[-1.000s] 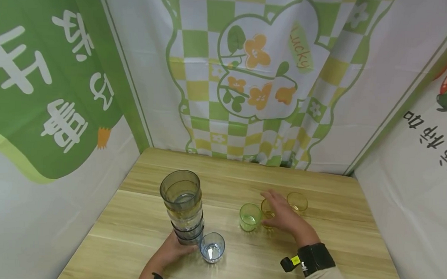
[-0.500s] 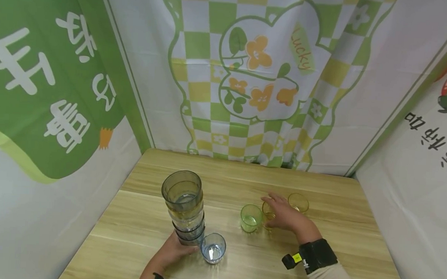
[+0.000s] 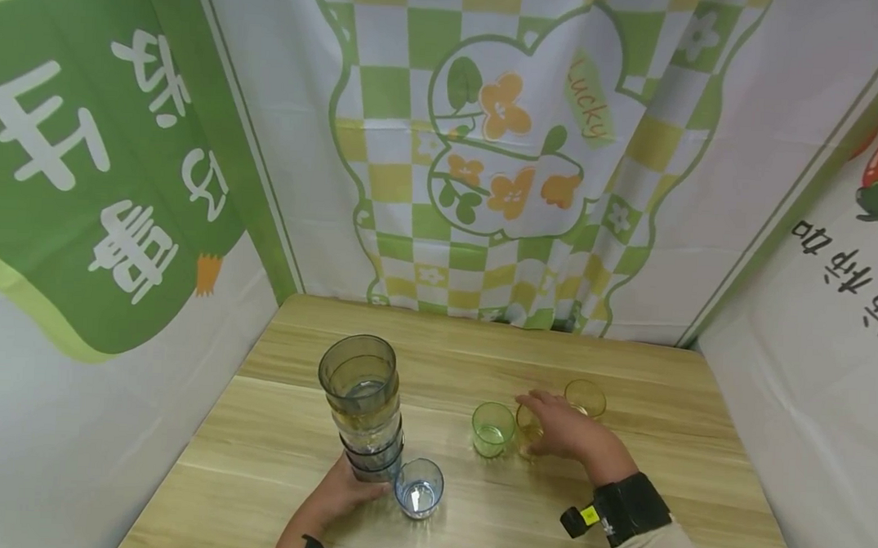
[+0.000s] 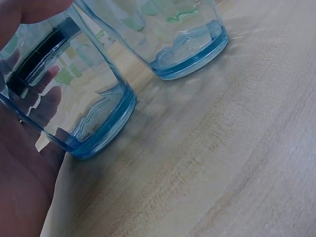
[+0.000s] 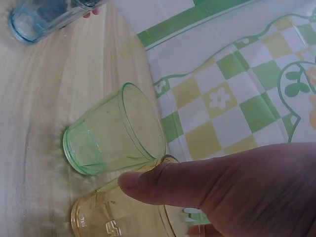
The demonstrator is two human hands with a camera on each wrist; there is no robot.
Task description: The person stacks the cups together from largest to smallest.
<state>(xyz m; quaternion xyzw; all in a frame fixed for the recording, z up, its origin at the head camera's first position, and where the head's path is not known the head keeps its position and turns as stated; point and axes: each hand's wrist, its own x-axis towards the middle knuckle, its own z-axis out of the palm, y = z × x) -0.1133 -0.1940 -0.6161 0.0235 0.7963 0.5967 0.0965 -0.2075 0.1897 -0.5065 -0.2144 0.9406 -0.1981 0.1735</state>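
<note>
A person's left hand (image 3: 333,498) grips the bottom of a tall stack of cups (image 3: 363,405) standing on a wooden table (image 3: 658,480), while the right hand (image 3: 568,431) closes round a yellow cup (image 3: 526,425) farther right. The head view takes in the whole scene: a lone blue cup (image 3: 418,487) stands just beside the foot of the stack, a green cup (image 3: 492,428) stands just left of the yellow one, and a second yellow cup (image 3: 585,397) sits behind the right hand, near the patterned cloth (image 3: 503,146) hung at the back of the table. The left wrist view shows what the head view cannot: the lowest cup of the stack (image 4: 74,108) is blue-tinted, its base rests flat on the table (image 4: 222,163), and the palm and fingers (image 4: 22,168) curl round its wall, with the lone blue cup (image 4: 185,42) close by but apart. The right wrist view shows the thumb (image 5: 168,185) laid across the rim of the yellow cup (image 5: 113,212), which stands touching or nearly touching the green cup (image 5: 113,136); the other fingers are out of sight there, and the second yellow cup does not appear in that view.
</note>
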